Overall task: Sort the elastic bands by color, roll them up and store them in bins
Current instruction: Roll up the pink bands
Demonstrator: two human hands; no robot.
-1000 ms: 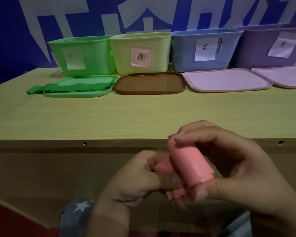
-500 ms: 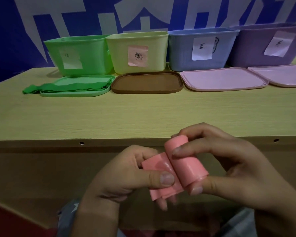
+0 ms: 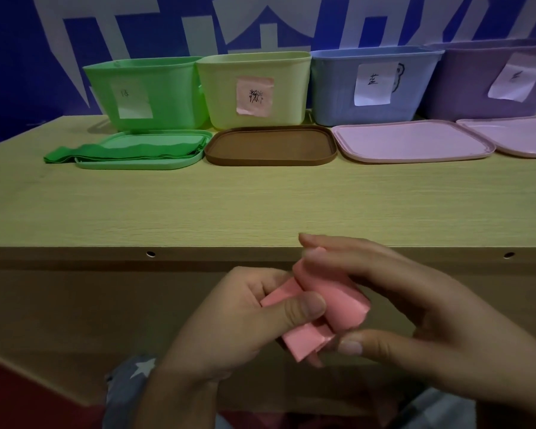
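A pink elastic band, mostly rolled into a thick cylinder, is held in front of the table's near edge. My right hand grips the roll between fingers on top and thumb below. My left hand pinches the loose flat tail of the band with its thumb. Green elastic bands lie flat across the green lid at the back left. Behind stand the green bin, the yellow bin with a pink label, the blue bin and the purple bin.
Lids lie in front of the bins: a green lid, a brown lid and two pink lids. The wooden table stretches between lids and my hands. A blue and white banner hangs behind.
The roll has turned further in my hands and the loose pink tail has grown shorter. My left thumb has shifted along the tail; my right fingers have moved over the roll's top.
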